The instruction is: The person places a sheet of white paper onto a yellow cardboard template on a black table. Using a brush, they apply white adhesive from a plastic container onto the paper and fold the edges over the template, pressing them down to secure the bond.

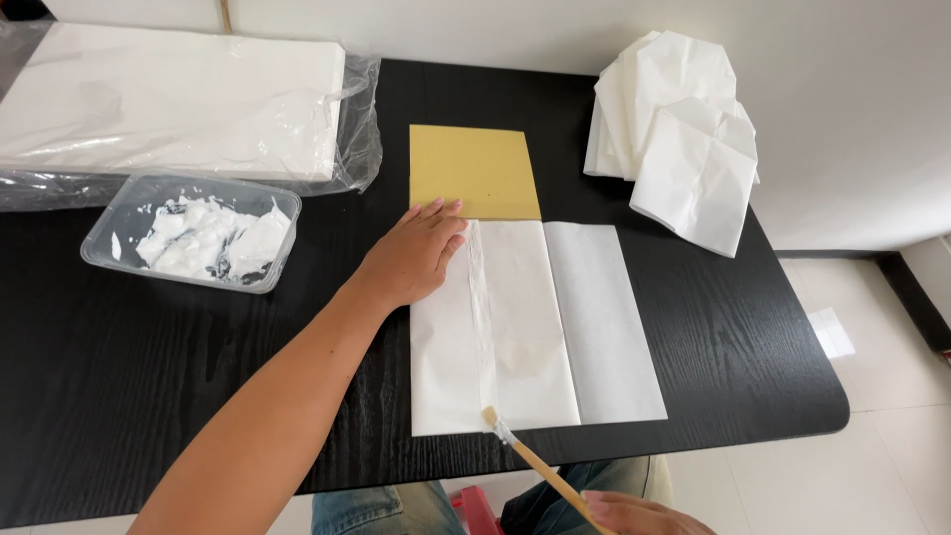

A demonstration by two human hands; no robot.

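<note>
My left hand [414, 255] lies flat on the upper left part of a folded white paper sheet [594, 327] on the black table [198, 367], fingers spread near the sheet's top edge. A yellow-brown card [474, 170] sticks out from under the sheet's far end. A glossy wet strip [480, 307] runs down the paper beside my left hand. At the bottom edge my right hand [639, 515] holds a thin wooden brush [530, 458], its bristle tip just at the sheet's near edge.
A clear plastic tub [119, 213] with white paste stands at the left. Behind it lies a stack of white paper in clear wrap [168, 99]. Several folded white paper bags [684, 129] are piled at the far right. The table's right edge drops to a tiled floor [882, 426].
</note>
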